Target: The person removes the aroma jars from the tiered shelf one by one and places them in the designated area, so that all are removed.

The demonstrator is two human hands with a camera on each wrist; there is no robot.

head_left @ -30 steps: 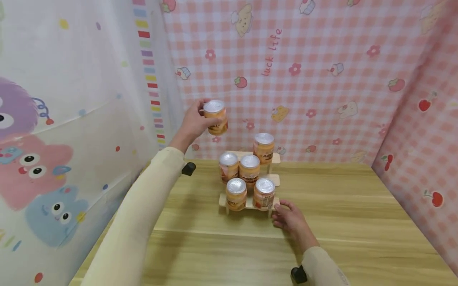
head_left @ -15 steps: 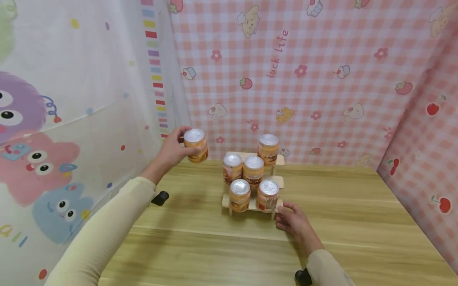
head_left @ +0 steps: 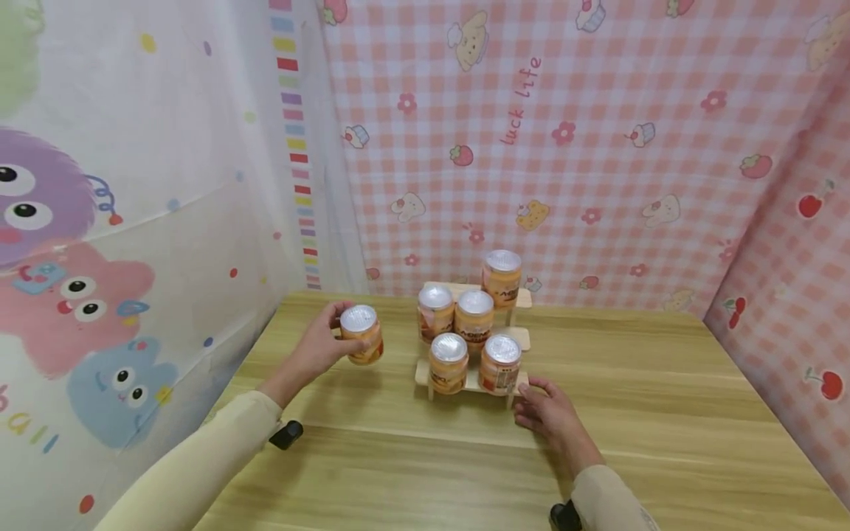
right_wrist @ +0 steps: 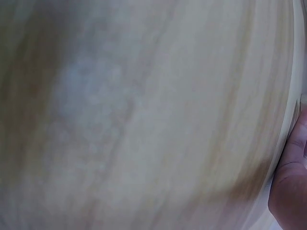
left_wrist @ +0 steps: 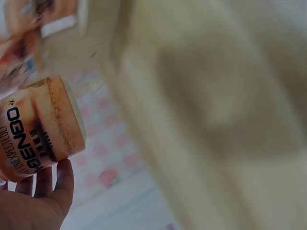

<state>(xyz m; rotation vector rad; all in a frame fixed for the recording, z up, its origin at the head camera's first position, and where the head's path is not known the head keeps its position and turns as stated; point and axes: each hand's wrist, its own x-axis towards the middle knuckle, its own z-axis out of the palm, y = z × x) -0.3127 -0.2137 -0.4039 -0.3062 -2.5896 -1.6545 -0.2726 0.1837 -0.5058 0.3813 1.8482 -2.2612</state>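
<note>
Orange can (head_left: 365,341) clamped in left hand (head_left: 323,344); right hand (head_left: 548,413) touches rack (head_left: 521,340), its grip unclear

Held orange can (head_left: 367,337), silver-topped, upright

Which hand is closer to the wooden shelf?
Right. The right hand is at the wooden shelf, by the right end of its lowest step; the left hand is off to the shelf's left, holding a can.

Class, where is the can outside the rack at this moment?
In the head view, the can is in the left hand, left of the rack and its cans.
</note>
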